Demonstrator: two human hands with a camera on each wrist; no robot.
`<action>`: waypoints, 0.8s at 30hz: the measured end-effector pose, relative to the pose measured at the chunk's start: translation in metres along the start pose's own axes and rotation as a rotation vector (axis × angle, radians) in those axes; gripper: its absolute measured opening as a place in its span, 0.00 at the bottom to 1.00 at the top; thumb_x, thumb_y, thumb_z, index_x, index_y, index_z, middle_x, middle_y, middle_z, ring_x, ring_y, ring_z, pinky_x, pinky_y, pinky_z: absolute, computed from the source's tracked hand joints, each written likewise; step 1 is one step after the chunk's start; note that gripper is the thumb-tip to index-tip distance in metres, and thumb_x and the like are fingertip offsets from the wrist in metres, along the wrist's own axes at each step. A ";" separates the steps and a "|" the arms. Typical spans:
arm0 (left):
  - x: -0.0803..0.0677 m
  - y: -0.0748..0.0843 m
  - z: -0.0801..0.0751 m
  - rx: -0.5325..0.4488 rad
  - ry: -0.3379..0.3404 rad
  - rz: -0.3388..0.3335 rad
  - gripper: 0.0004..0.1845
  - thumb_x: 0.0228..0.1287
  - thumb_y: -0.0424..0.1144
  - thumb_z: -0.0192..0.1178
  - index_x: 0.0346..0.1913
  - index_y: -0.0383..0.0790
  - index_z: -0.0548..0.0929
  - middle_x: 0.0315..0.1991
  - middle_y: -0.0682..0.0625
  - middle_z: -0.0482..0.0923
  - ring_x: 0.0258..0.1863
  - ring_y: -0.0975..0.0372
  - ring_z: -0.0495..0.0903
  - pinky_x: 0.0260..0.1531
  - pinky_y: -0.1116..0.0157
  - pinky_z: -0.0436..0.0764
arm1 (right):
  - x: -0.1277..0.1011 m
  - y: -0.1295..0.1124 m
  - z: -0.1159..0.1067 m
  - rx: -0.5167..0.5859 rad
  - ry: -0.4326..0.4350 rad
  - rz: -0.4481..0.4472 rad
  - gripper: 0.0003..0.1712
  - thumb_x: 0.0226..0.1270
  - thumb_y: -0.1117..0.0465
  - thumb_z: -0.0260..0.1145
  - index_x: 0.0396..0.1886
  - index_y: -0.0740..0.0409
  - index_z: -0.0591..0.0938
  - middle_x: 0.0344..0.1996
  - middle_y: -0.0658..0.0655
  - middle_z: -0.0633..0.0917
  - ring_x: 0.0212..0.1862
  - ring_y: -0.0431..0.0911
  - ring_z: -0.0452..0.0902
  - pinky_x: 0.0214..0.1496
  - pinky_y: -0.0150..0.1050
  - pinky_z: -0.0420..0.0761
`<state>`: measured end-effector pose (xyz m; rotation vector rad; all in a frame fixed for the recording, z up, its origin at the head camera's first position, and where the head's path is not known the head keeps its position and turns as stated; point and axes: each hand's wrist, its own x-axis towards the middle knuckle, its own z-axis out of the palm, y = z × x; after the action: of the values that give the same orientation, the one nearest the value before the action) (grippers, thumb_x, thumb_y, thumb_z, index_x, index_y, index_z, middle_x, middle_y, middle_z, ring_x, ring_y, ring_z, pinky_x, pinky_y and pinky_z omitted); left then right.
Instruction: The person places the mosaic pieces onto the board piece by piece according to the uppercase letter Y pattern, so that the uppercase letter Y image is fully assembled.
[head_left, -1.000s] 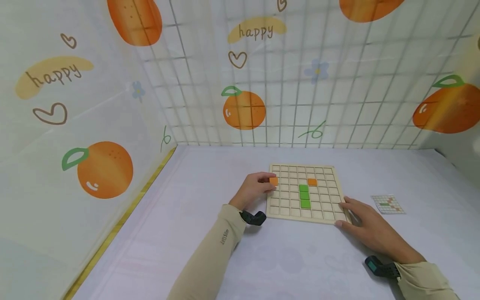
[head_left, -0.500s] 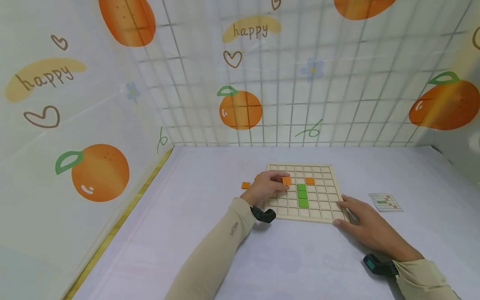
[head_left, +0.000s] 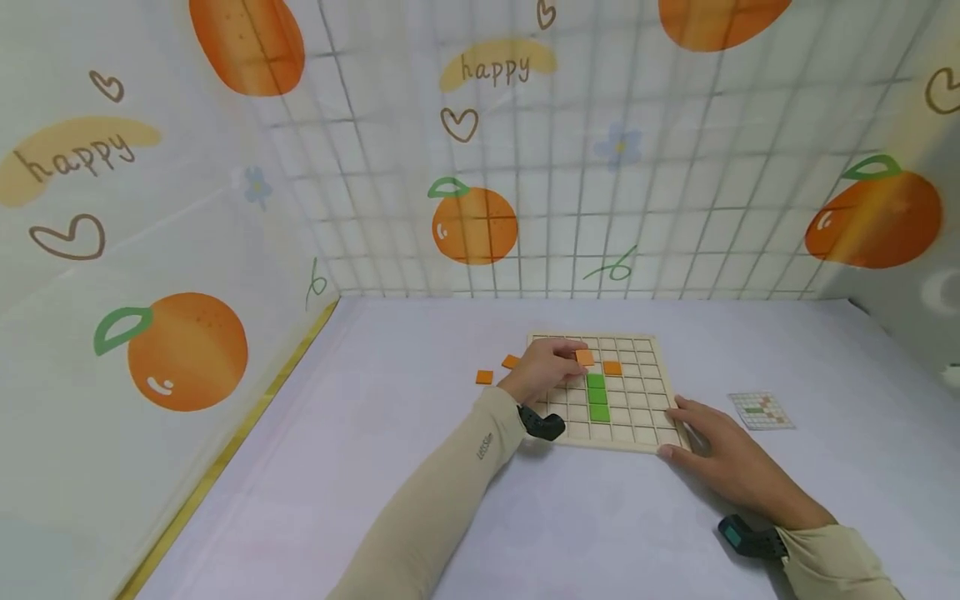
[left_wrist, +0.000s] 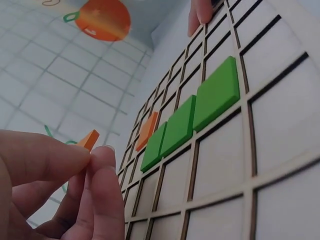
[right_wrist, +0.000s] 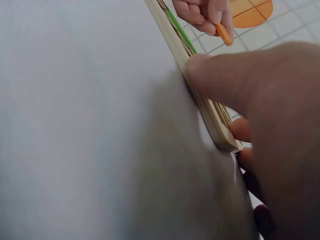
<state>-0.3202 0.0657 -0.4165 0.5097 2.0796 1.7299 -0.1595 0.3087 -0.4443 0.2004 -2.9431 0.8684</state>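
Note:
My left hand (head_left: 538, 372) pinches a square orange tile (head_left: 584, 357) between thumb and fingertips, above the wooden grid board (head_left: 642, 400). In the left wrist view this held tile (left_wrist: 89, 139) is tilted and apart from the board. Several green tiles (head_left: 597, 397) form a straight line in the grid, and an orange tile (head_left: 612, 368) sits in a cell beyond their far end, to the right. My right hand (head_left: 731, 458) holds the board's near right corner. In the right wrist view its thumb (right_wrist: 215, 75) presses the board's edge (right_wrist: 212, 122), while its other fingers are partly hidden.
Two loose orange tiles (head_left: 484, 377) are visible on the white tabletop left of the board, partly behind the left hand. A small card (head_left: 761, 411) printed with a coloured grid pattern lies to the right. A patterned curtain (head_left: 525, 167) stands behind the table.
My left hand has carried the orange tile rightward from the board's left edge to near the green line. Loose orange tiles behind it have come into sight. My right hand stays at the corner.

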 end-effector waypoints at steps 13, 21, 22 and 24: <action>0.012 -0.007 0.015 0.002 -0.007 0.031 0.24 0.54 0.29 0.65 0.57 0.44 0.79 0.29 0.49 0.76 0.27 0.59 0.74 0.34 0.64 0.77 | 0.000 0.000 0.001 -0.035 0.003 0.005 0.45 0.56 0.33 0.60 0.63 0.60 0.69 0.68 0.63 0.60 0.66 0.64 0.52 0.60 0.63 0.55; 0.018 0.001 0.020 0.211 0.015 0.089 0.22 0.58 0.33 0.62 0.58 0.46 0.78 0.38 0.56 0.78 0.31 0.63 0.72 0.30 0.67 0.73 | 0.001 -0.002 0.000 -0.035 0.003 0.003 0.44 0.56 0.34 0.61 0.63 0.59 0.69 0.68 0.63 0.59 0.67 0.63 0.51 0.60 0.62 0.54; 0.018 0.002 0.021 0.222 0.020 0.091 0.22 0.57 0.33 0.62 0.57 0.47 0.79 0.39 0.57 0.78 0.32 0.63 0.73 0.30 0.68 0.73 | 0.001 -0.002 0.001 -0.032 0.000 0.007 0.44 0.56 0.34 0.61 0.63 0.60 0.69 0.68 0.63 0.59 0.67 0.64 0.51 0.60 0.62 0.54; 0.018 0.004 0.023 0.201 0.023 0.086 0.22 0.57 0.33 0.62 0.57 0.46 0.79 0.39 0.54 0.78 0.32 0.61 0.73 0.29 0.67 0.73 | 0.001 -0.002 0.002 -0.023 -0.006 0.018 0.44 0.56 0.34 0.61 0.64 0.60 0.69 0.68 0.63 0.59 0.67 0.64 0.51 0.61 0.63 0.54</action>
<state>-0.3237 0.0953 -0.4180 0.6494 2.2929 1.5861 -0.1604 0.3057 -0.4448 0.1759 -2.9636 0.8374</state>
